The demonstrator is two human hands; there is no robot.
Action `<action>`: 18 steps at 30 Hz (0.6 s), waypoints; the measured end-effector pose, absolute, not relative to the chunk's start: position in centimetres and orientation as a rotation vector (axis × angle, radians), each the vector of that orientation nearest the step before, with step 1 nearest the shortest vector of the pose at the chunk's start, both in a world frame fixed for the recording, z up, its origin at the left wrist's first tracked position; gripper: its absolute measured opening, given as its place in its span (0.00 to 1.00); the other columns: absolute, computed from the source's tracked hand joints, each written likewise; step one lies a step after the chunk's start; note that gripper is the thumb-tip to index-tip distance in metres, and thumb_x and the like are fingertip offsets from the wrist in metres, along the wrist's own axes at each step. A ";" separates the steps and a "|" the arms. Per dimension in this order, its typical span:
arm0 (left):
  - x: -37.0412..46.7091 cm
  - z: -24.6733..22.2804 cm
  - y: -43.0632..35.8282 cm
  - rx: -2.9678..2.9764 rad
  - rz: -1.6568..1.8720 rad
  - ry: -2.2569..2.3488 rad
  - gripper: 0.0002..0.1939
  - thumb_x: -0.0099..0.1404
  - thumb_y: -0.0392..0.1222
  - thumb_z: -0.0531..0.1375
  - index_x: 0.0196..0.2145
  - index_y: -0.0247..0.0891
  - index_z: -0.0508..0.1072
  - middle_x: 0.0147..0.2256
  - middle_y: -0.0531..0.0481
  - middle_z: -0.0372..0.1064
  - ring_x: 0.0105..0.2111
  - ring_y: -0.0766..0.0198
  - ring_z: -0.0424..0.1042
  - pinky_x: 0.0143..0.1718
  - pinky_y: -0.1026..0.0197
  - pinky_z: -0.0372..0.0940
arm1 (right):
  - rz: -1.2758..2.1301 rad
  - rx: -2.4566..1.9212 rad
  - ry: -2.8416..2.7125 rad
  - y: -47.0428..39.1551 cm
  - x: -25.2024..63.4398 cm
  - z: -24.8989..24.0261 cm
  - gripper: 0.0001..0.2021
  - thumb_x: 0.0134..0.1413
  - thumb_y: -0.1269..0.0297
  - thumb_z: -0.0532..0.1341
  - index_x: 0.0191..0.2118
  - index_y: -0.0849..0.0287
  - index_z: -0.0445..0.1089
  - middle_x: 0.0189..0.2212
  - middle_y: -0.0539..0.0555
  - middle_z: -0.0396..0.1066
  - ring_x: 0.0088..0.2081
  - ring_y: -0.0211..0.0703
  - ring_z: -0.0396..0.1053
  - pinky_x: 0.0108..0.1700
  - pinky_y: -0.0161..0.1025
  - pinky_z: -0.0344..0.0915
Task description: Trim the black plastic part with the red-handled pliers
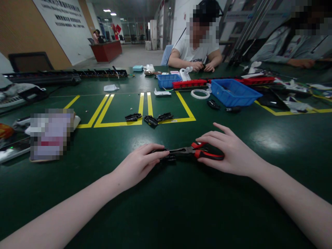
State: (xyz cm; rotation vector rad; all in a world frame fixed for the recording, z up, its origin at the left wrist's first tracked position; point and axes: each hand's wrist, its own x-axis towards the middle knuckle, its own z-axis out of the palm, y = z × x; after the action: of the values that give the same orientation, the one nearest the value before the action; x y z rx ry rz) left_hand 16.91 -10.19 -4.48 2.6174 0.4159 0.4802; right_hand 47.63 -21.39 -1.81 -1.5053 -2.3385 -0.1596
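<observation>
My left hand (142, 160) is closed on a small black plastic part (169, 158) low over the green table (181, 207). Long-nose pliers (211, 155) with red and black handles are in my right hand (229, 150), its fingers around the handles and the index finger raised. The pliers' jaws point left and reach the black part beside my left fingertips; whether they grip it is too small to tell. Three similar black parts (150, 120) lie farther back on and near the yellow tape lines.
Two blue trays (234, 98) and a white tape ring (200, 94) stand at the back right, beside red strips (189, 84). Two more black pieces (213, 104) lie in front. A blurred-out object (50, 136) is at left. People sit across the table.
</observation>
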 end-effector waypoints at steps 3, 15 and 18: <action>16.9 -4.5 -10.2 2.587 0.462 0.463 0.26 0.74 0.32 0.54 0.66 0.48 0.60 0.60 0.46 0.65 0.58 0.55 0.68 0.57 0.46 0.71 | -0.203 -1.490 -2.335 -21.4 47.6 -1.8 0.20 0.57 0.51 0.65 0.51 0.58 0.71 0.43 0.58 0.77 0.46 0.54 0.75 0.65 0.68 0.53; 16.8 -4.5 -10.4 2.509 0.470 0.526 0.30 0.71 0.31 0.58 0.67 0.47 0.56 0.58 0.47 0.67 0.58 0.57 0.69 0.58 0.47 0.70 | -0.180 -1.453 -2.291 -21.7 46.8 -1.8 0.22 0.56 0.52 0.66 0.53 0.57 0.70 0.45 0.58 0.77 0.46 0.53 0.76 0.64 0.66 0.54; 16.8 -4.6 -10.3 2.517 0.482 0.520 0.29 0.71 0.32 0.58 0.66 0.45 0.58 0.58 0.46 0.67 0.57 0.57 0.69 0.57 0.48 0.71 | -0.161 -1.442 -2.303 -21.8 46.6 -1.8 0.21 0.57 0.52 0.65 0.53 0.57 0.69 0.45 0.59 0.77 0.47 0.53 0.75 0.65 0.67 0.54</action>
State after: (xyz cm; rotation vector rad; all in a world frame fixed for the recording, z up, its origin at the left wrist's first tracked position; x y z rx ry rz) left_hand 16.81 -10.32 -4.61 2.5168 0.5205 0.4820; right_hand 46.60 -21.76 -1.79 -1.4421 -2.3029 -0.1610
